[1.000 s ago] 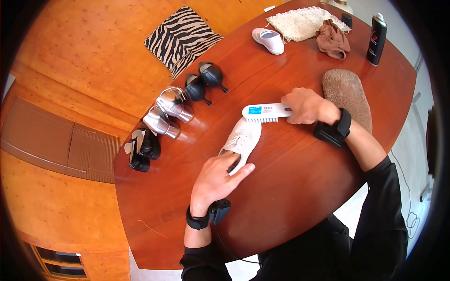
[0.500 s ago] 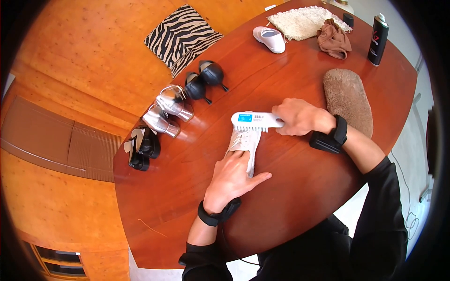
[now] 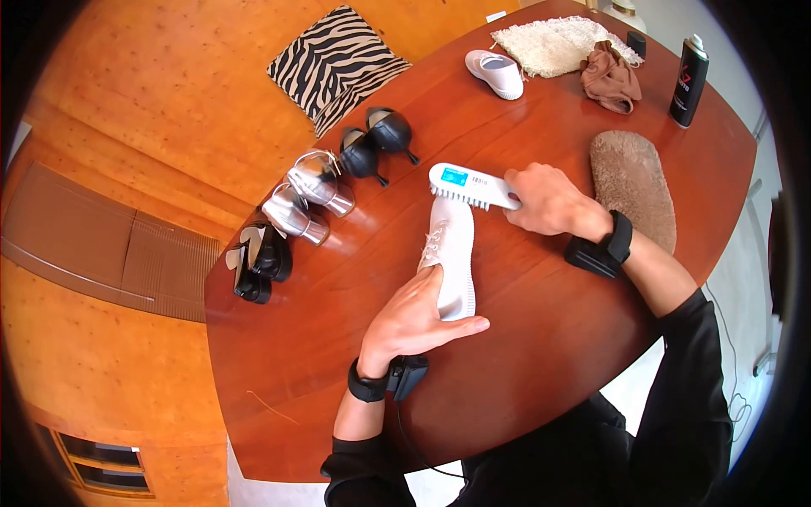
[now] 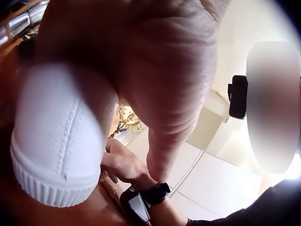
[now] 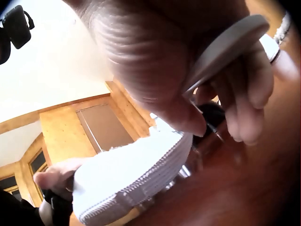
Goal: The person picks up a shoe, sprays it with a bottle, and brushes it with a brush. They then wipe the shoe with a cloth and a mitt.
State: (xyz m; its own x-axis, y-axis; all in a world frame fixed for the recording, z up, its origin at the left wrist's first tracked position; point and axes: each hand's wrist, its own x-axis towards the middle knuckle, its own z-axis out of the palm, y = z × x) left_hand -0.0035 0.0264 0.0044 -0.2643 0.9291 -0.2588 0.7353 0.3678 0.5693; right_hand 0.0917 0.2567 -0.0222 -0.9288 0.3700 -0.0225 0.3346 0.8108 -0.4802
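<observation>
A white lace-up sneaker (image 3: 457,253) is held over the table in the head view, toe pointing away and one side turned up. My left hand (image 3: 405,319) holds it with the fingers inside the opening and the thumb stretched out past the heel. In my right hand (image 3: 545,200) is a white scrub brush (image 3: 475,184) with a blue label, gripped by its handle. Its bristles meet the toe. The left wrist view shows the sneaker's heel (image 4: 56,141) and ribbed sole edge close up. The brush handle (image 5: 230,44) passes through my right hand's grip in the right wrist view.
Black flats (image 3: 258,266), silver heels (image 3: 317,182) and black heels (image 3: 389,131) line the table's left edge. Towards the far end are another white sneaker (image 3: 498,74), a cream cloth (image 3: 549,44), a brown cloth (image 3: 610,80) and a spray can (image 3: 691,83). A fuzzy brown pad (image 3: 634,186) lies at right.
The brush moved from the toe back over the laces, then forward to the toe again. My left hand has turned the sneaker, so its side now faces up.
</observation>
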